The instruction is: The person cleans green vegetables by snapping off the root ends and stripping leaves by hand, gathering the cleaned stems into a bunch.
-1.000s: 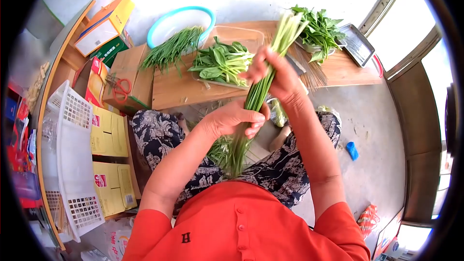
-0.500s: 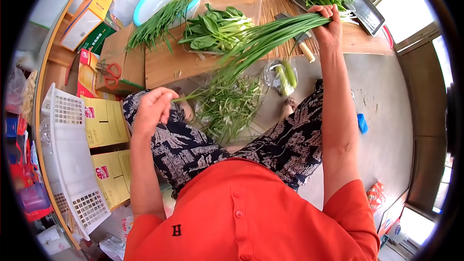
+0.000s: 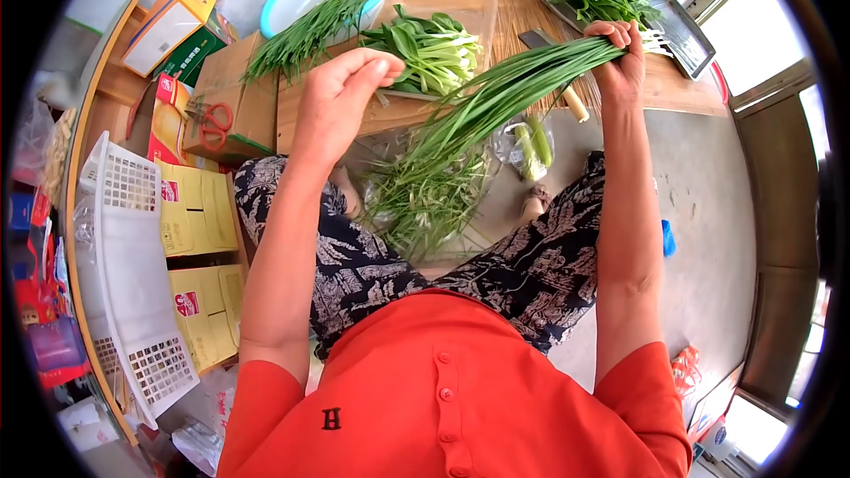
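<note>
So that the chives (image 3: 522,80) hang free, it seems, the right hand (image 3: 621,60) holds one end; near the greens (image 3: 443,51), the left hand (image 3: 343,93) has narrow grip.

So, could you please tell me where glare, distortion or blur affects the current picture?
In the head view, glare washes out the window at right; wide-angle distortion bends the brown panel below it; black vignetting rings the image; the held greens' lower tips look soft, while the right hand looks fairly sharp.
</note>
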The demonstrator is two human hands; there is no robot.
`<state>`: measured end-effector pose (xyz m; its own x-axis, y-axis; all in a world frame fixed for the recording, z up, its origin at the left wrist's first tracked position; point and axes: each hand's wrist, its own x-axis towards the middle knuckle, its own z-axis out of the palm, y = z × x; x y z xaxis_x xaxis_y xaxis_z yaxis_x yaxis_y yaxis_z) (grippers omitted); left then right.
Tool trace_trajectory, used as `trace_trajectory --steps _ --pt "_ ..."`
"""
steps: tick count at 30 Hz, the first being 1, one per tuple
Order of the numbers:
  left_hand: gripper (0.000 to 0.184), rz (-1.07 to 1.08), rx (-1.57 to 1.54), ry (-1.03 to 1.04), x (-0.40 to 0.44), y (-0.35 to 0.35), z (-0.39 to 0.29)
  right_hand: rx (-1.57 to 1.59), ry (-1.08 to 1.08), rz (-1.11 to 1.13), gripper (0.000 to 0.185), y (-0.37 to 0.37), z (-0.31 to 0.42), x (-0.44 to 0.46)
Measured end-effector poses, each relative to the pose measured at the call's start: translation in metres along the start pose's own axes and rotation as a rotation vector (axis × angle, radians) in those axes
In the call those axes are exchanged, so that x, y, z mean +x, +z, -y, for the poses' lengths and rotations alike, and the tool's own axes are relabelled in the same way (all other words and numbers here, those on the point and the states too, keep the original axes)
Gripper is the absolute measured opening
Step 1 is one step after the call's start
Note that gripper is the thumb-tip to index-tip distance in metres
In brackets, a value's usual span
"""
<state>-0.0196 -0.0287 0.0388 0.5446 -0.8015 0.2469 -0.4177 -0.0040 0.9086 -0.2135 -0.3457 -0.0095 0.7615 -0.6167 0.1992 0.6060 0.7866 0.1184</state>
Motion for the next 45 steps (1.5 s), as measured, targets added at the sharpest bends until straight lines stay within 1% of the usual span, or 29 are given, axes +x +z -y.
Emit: trace_trajectory --steps 2,3,4,6,8,10,13,17,21,23,27,30,32,36,39,40,42,44,45 --pt "0.024 0.144 -0.057 -0.062 0.007 0.007 -0.001 0.021 0.025 -0.008 0.018 0.002 -0.002 -0.001" --pt "0.026 0.199 -0.062 -0.061 0.01 0.01 0.004 0.022 0.032 -0.001 0.018 0.003 -0.003 -0.002" --pt "0.026 0.199 -0.062 -0.061 0.013 0.011 0.008 0.023 0.039 0.007 0.018 0.005 -0.004 -0.002" --pt "0.028 0.324 -0.131 -0.142 0.016 0.015 0.011 0.026 0.054 0.012 0.018 0.007 -0.005 -0.003" --pt "0.028 0.358 -0.162 -0.181 0.019 0.017 0.007 0.028 0.084 0.029 0.018 0.009 -0.005 -0.004" --pt "0.031 0.469 -0.266 -0.302 0.022 0.02 0.006 0.02 0.085 0.035 0.018 0.009 -0.005 -0.004" --pt "0.032 0.514 -0.321 -0.365 0.024 0.024 0.004 0.01 0.095 0.04 0.017 0.01 -0.006 -0.003" --pt "0.035 0.548 -0.375 -0.379 0.027 0.027 0.0 -0.004 0.099 0.039 0.018 0.01 -0.008 -0.002" --pt "0.033 0.592 -0.285 -0.371 0.033 0.034 0.0 -0.035 0.113 0.046 0.019 0.01 -0.01 -0.002" --pt "0.026 0.595 -0.156 -0.342 0.034 0.039 -0.003 -0.042 0.108 0.055 0.02 0.009 -0.011 -0.001" --pt "0.019 0.61 -0.195 -0.276 0.037 0.05 0.0 -0.047 0.108 0.071 0.022 0.008 -0.012 0.0" --pt "0.017 0.563 -0.103 -0.268 0.036 0.053 0.001 -0.051 0.11 0.074 0.022 0.007 -0.012 0.0" --pt "0.014 0.52 0.042 -0.111 0.037 0.052 0.003 -0.059 0.112 0.075 0.021 0.007 -0.012 -0.001" --pt "0.013 0.518 -0.03 -0.107 0.036 0.053 0.006 -0.08 0.122 0.098 0.022 0.008 -0.013 -0.001" --pt "0.018 0.465 0.218 -0.058 0.03 0.055 -0.011 -0.096 0.103 0.084 0.023 0.008 -0.013 0.0" --pt "0.018 0.465 0.217 -0.058 0.029 0.057 -0.007 -0.097 0.104 0.083 0.023 0.008 -0.013 -0.001" --pt "0.018 0.367 0.342 0.189 0.029 0.061 0.002 -0.119 0.083 0.08 0.023 0.009 -0.015 -0.001" --pt "0.02 0.334 0.37 0.217 0.025 0.061 0.003 -0.117 0.085 0.076 0.023 0.01 -0.016 -0.003" --pt "0.019 0.292 0.444 0.295 0.024 0.061 0.005 -0.113 0.086 0.07 0.023 0.01 -0.016 -0.003"
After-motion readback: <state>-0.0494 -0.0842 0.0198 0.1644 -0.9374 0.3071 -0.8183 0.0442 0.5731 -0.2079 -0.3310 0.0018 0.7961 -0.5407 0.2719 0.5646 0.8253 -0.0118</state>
